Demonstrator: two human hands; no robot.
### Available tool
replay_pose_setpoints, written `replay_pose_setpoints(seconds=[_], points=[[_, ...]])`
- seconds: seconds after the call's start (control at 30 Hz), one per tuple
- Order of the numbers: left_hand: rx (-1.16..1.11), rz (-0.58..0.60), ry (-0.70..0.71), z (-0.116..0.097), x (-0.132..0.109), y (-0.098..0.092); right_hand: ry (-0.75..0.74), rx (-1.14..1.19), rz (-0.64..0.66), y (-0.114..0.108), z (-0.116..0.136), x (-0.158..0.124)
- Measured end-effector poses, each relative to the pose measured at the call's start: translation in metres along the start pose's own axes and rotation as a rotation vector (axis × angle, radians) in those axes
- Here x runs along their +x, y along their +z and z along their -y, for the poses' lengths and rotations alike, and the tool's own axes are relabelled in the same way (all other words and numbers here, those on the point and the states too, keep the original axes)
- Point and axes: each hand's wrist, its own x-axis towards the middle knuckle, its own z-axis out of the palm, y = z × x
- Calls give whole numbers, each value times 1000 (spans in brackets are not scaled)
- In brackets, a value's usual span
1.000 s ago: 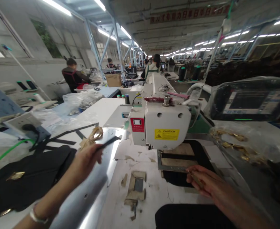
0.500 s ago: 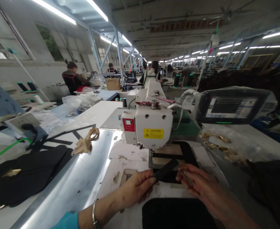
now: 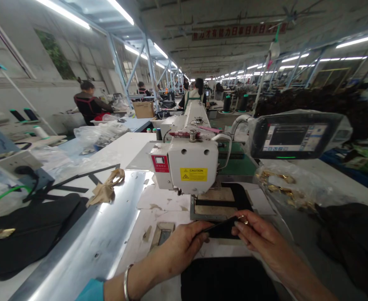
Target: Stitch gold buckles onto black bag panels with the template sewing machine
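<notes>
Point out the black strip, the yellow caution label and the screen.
black strip (image 3: 223,228): head view, middle of its length.
caution label (image 3: 193,174): head view, centre of the yellow sticker.
screen (image 3: 292,137): head view, centre of the lit display.

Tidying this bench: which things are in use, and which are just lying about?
In use: strap, pinched between left hand and right hand; sewing machine just beyond.
Lying about: rag, bag of gold fittings, black bag.
</notes>
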Motion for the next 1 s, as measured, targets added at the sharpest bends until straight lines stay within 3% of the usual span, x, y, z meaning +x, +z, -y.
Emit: replay_pose_setpoints(seconds=[0.1, 0.2, 0.33, 0.47, 0.67, 0.83, 1.0], points=[[105, -34, 5, -3, 6, 7, -11, -18, 8, 0, 0, 1], [360, -101, 14, -7, 11, 12, -53, -43, -13, 0, 0, 2], [805, -56, 73, -17, 16, 17, -118, -158, -59, 0, -7, 4], [1020, -53, 146, -26, 21, 24, -224, -413, -137, -2, -16, 6], [1074, -77, 157, -28, 32, 34, -286, -597, -218, -7, -22, 9], [1009, 14, 185, -28, 39, 36, -206, -656, -243, -7, -19, 9], [935, 42, 106, -29, 47, 36, -149, -617, -248, -9, -15, 10]])
